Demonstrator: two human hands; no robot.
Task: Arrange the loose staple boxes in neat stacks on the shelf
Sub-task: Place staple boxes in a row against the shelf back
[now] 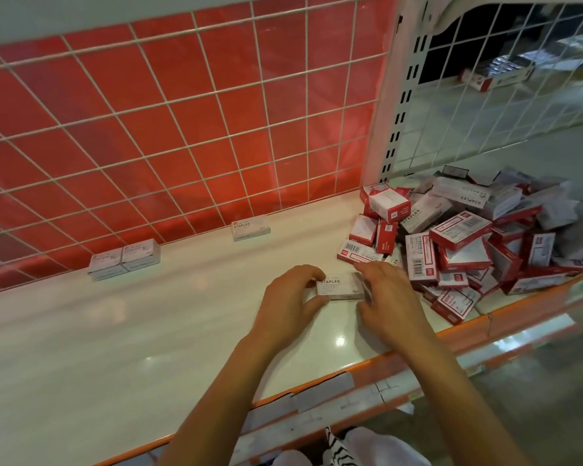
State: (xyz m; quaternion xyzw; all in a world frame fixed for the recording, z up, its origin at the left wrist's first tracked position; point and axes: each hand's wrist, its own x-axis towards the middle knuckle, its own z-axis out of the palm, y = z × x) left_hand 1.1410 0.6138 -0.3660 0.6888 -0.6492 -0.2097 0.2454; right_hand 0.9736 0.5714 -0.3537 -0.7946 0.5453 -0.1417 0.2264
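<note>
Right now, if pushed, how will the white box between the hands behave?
White box lies flat: unlikely to roll or tip. Shelf looks glossy: probably slides easily. Left hand and right hand hold its ends, no visible denting: likely stiff.

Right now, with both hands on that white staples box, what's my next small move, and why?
Probably carry the white box, gripped by left hand and right hand, onto the lone matching box farther back; the pile is unsorted.

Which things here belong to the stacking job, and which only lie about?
Job: white staple box in left hand and right hand; jumbled pile of red-and-white staple boxes; low white box stacks; white shelf.
Lying about: distant red-and-white carton; grey label strips.
</note>
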